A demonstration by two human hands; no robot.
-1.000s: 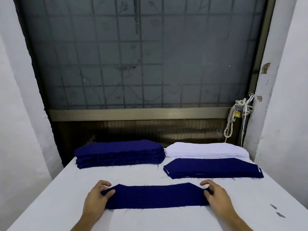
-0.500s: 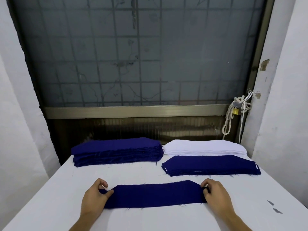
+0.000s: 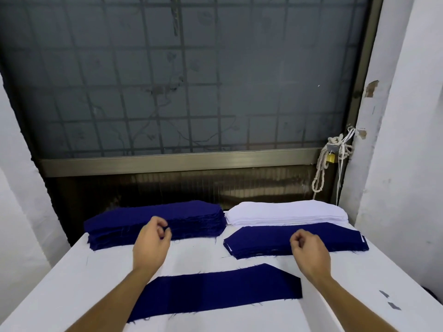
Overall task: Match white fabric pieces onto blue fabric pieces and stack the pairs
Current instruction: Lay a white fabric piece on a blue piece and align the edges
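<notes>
Blue fabric piece (image 3: 215, 292) flat on white table (image 3: 79, 283), near edge, below and between both hands. Left hand (image 3: 151, 245) and right hand (image 3: 309, 251) loosely curled, empty, raised before blue stack (image 3: 153, 222), paired stack (image 3: 294, 240), white stack (image 3: 285, 212).

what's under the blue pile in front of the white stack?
The blue pile rests on the table. White slivers peek out at its left and right ends, so white pieces lie between layers. Their extent is covered.
</notes>
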